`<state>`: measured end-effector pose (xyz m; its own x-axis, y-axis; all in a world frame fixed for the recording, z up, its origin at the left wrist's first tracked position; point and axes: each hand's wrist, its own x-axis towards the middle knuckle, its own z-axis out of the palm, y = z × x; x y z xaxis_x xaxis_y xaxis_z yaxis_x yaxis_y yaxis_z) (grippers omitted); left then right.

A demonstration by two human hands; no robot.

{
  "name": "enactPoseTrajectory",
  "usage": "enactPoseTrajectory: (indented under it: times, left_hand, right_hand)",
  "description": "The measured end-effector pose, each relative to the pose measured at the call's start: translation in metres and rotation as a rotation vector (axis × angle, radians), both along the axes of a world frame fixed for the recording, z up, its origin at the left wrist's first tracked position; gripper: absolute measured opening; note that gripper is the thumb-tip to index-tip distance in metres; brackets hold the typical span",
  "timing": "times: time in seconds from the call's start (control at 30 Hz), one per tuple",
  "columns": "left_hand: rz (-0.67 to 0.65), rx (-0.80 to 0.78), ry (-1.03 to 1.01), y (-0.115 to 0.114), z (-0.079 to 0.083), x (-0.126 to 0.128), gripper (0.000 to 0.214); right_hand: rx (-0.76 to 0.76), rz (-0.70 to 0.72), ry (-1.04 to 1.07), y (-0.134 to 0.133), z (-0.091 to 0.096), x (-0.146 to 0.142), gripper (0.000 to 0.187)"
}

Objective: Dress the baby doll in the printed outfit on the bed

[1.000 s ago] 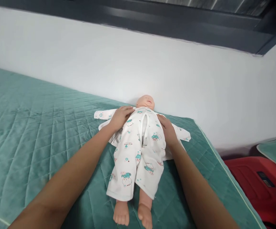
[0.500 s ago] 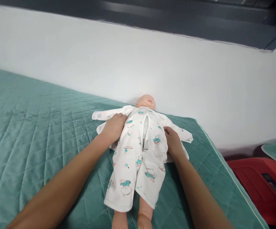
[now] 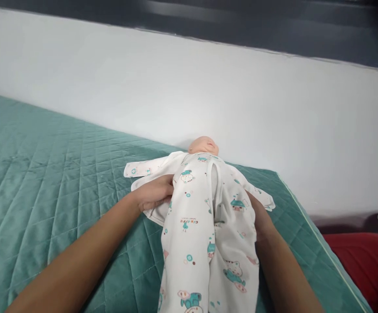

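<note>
A baby doll point(image 3: 203, 145) lies on its back on a green quilted mattress point(image 3: 45, 165), dressed in a white printed romper point(image 3: 205, 226). Its body is raised toward me, while the head stays near the wall. My left hand point(image 3: 154, 193) grips the doll's side under the cloth, fingers curled around it. On the other side my right hand point(image 3: 259, 217) is pressed against the doll, and the romper hides most of its fingers. The sleeves point(image 3: 139, 168) lie spread flat on the mattress.
A white wall point(image 3: 175, 87) runs right behind the doll's head, with a dark window frame above. The mattress edge point(image 3: 309, 226) drops off at the right. A red object point(image 3: 361, 261) sits on the floor beyond it.
Both hands slid from the doll's shoulders down to its sides. The body and legs have come up toward me, and the feet have left the view.
</note>
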<state>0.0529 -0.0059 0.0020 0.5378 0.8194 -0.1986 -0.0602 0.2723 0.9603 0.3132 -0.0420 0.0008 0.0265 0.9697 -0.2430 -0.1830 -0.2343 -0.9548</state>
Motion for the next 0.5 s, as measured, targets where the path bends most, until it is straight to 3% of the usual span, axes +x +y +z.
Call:
enactPoseTrajectory:
  times: [0.1,0.23,0.37,0.5]
  left_hand:
    - [0.039,-0.135,-0.115,-0.002,0.000,0.002,0.029]
    - [0.073,-0.190,-0.212,0.001,-0.006,0.002,0.022]
    - [0.058,-0.299,-0.276,0.004,-0.012,0.003,0.022]
    - [0.188,-0.314,-0.287,-0.004,0.000,0.007,0.016]
  right_hand:
    - [0.003,0.061,0.099,-0.003,0.004,-0.006,0.044]
    - [-0.005,0.130,0.112,-0.006,0.002,-0.003,0.053]
    - [-0.020,0.131,0.074,-0.009,0.002,0.001,0.042]
    - [-0.050,0.129,0.070,-0.011,0.007,-0.007,0.034]
